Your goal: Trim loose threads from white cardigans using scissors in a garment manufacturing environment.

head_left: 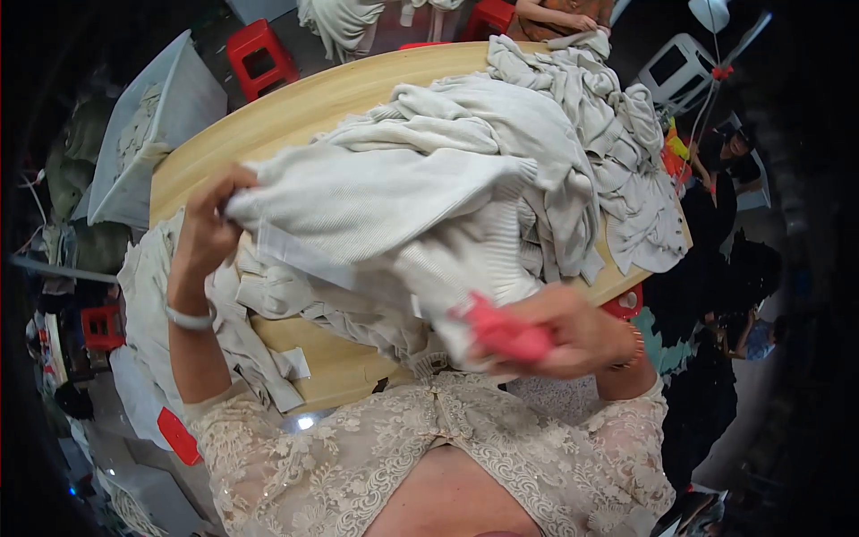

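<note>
A cream-white ribbed knit garment (385, 206) is stretched in the air over the table in front of me. At its left end, my left hand (215, 219) is closed on the fabric, a white bangle on the wrist. My right hand (577, 333), smeared by motion, is closed round a pinkish-red object (512, 333) too blurred to name. That hand is right by the garment's near ribbed part; whether it also grips the knit I cannot tell. A translucent whitish strip (300, 255) shows along the garment's near edge.
More cream knitwear (617, 152) is heaped across the wooden table (215, 139). A white bin (157, 116) stands off its left side, and a red stool (259, 55) behind it. Another person's hand (582, 22) rests at the far edge. A white stool (678, 73) stands far right.
</note>
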